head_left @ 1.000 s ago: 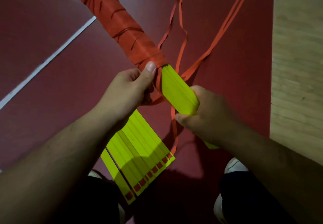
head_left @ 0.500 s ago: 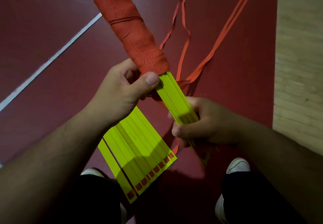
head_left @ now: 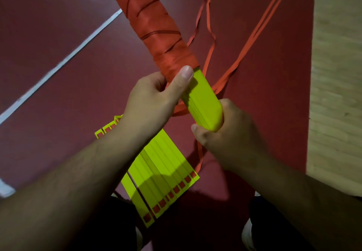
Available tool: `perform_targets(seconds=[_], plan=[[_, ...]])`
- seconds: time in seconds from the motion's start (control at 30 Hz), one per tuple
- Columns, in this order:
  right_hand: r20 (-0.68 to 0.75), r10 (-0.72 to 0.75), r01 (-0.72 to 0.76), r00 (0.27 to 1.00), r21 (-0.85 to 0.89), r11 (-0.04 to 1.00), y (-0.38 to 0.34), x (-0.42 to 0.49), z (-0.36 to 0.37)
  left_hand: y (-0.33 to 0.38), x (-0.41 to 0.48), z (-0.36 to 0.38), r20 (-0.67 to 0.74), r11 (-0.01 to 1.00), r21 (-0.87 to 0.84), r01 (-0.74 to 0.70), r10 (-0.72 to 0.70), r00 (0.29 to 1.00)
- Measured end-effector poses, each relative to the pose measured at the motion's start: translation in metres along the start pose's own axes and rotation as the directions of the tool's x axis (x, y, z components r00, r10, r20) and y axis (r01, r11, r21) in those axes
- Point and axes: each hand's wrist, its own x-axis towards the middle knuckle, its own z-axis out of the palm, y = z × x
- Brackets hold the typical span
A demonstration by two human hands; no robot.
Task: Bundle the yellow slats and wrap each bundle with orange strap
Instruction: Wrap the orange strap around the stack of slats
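A long bundle of yellow slats (head_left: 205,101) slants up and away from me, most of its length wound in orange strap (head_left: 156,25). My left hand (head_left: 154,101) grips the bundle at the edge of the wrapping, thumb pressed where orange meets yellow. My right hand (head_left: 225,139) holds the bare near end of the bundle. Loose orange strap (head_left: 252,37) trails from the bundle across the floor to the far right, and a length passes under the bundle between my hands. A flat row of several loose yellow slats (head_left: 162,172) lies on the floor beneath my left forearm.
The floor is a dark red mat (head_left: 58,35) crossed by a white line (head_left: 64,62). A pale wooden floor (head_left: 337,74) borders it on the right. My knees and white shoes (head_left: 248,233) show at the bottom edge.
The bundle has turned in my hands, showing a broad flat yellow face again. My left thumb has shifted up onto the edge of the wrapping. The right hand keeps its hold on the near end.
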Motion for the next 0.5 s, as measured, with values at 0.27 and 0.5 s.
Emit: perform_targets(seconds=[0.27, 0.5], plan=[[0.631, -0.175, -0.346, 0.756, 0.613, 0.71, 0.004, 0.014, -0.02, 0.002, 0.005, -0.01, 0.049, 0.942, -0.332, -0.049, 0.069, 0.996], [0.293, -0.158, 0.016, 0.943, 0.434, 0.901, 0.003, 0.015, -0.023, 0.003, 0.011, -0.019, 0.128, 0.985, -0.173, -0.005, 0.027, 0.991]])
